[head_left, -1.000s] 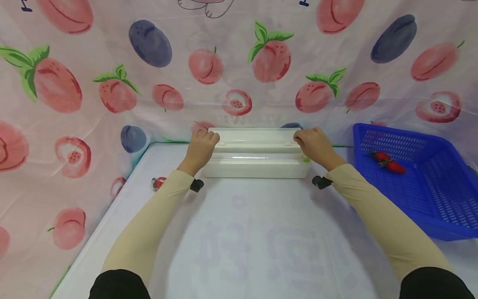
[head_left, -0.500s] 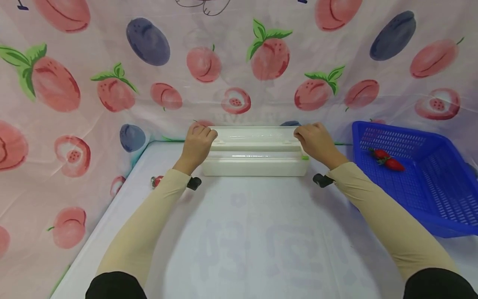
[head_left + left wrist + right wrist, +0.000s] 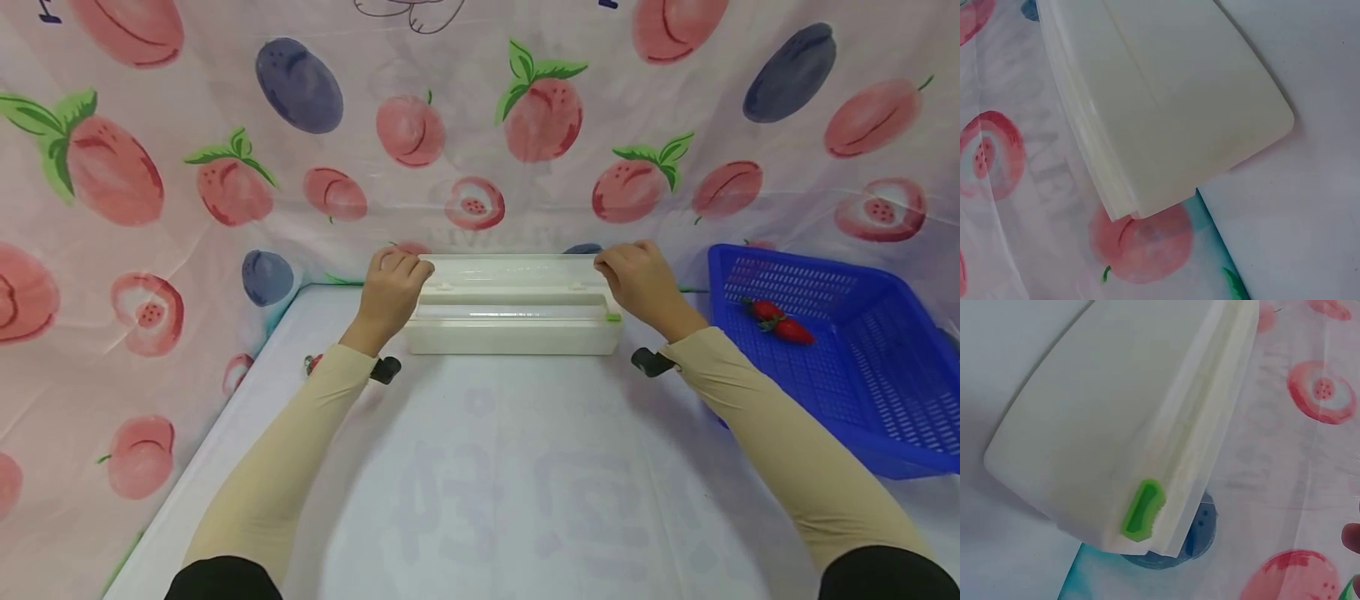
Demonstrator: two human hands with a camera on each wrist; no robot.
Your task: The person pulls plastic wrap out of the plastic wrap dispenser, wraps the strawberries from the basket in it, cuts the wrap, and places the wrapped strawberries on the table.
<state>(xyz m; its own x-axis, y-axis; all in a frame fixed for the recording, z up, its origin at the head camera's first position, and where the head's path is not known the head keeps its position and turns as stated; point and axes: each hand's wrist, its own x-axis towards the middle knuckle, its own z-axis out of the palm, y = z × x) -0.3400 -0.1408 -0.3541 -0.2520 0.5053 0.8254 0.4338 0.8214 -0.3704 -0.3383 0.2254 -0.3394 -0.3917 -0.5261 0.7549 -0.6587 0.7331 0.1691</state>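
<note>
A long white cling film dispenser (image 3: 513,338) stands at the back of the table, its lid (image 3: 510,271) raised against the cloth behind. A shiny strip, apparently film, shows in its slot. My left hand (image 3: 393,290) holds the lid's upper left corner with curled fingers. At the opposite corner, my right hand (image 3: 643,282) pinches the lid's edge. The left wrist view shows the dispenser's smooth white body (image 3: 1179,112). A green slider (image 3: 1143,510) sits at its end in the right wrist view, where only a fingertip (image 3: 1352,537) of my right hand appears.
A blue plastic basket (image 3: 832,446) stands at the right with red strawberries (image 3: 791,331) in it. Another small red fruit (image 3: 313,363) lies at the left, partly hidden by my left sleeve. A fruit-patterned cloth (image 3: 480,125) hangs directly behind the table (image 3: 517,467).
My hands have moved slightly apart along the lid, left hand leftward and right hand rightward. The lid stays raised, and the dispenser looks about the same.
</note>
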